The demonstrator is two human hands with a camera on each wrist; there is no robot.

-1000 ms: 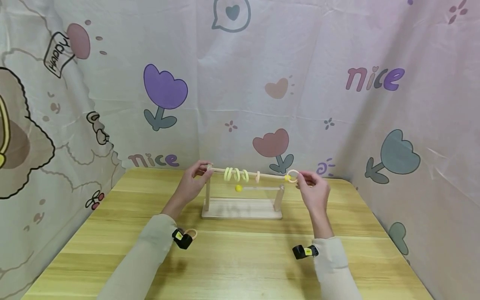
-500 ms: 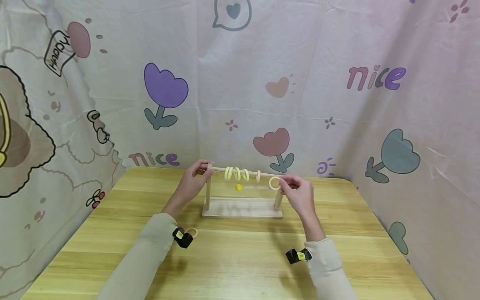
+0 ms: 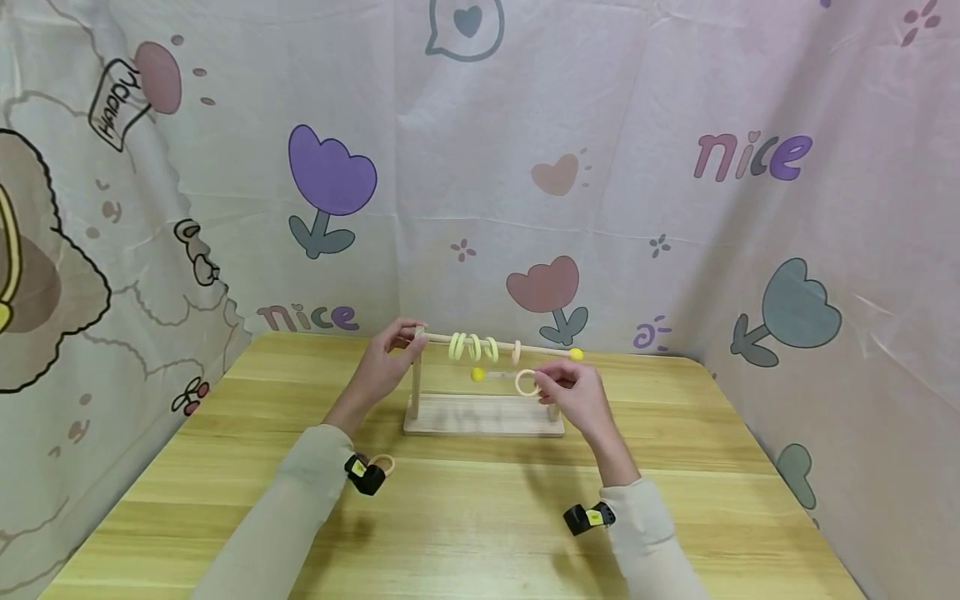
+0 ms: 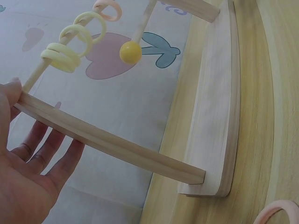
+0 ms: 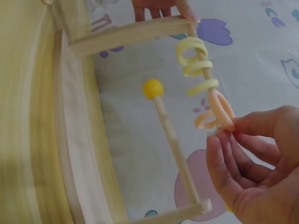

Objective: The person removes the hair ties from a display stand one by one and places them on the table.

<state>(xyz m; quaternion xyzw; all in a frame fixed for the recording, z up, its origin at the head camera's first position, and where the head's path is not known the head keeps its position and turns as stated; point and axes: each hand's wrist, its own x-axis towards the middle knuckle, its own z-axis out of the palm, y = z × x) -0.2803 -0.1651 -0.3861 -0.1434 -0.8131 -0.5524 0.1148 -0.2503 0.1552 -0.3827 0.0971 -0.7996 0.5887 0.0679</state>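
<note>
A wooden ring stand (image 3: 483, 417) has two posts on a flat base. From its left post an upper rod (image 3: 547, 349) runs right to a yellow ball (image 3: 577, 355). Several pale yellow rings (image 3: 473, 347) and one peach ring (image 3: 516, 352) hang on that rod. My left hand (image 3: 386, 362) holds the top of the left post, thumb at the rod's end. With thumb and fingers my right hand (image 3: 577, 396) pinches another peach ring (image 3: 527, 382), in front of the lower rod (image 5: 175, 147). In the head view this hand hides most of the right post.
A loose peach ring (image 3: 386, 463) lies on the wooden table (image 3: 465, 517), partly behind the left wrist camera (image 3: 365, 474). The lower rod's free end carries a yellow ball (image 3: 477, 375) pointing left. A printed curtain (image 3: 465, 150) hangs behind the table.
My right hand has moved left and slightly down with the peach ring, from the upper rod's ball end to in front of the lower rod. My left hand stays on the post.
</note>
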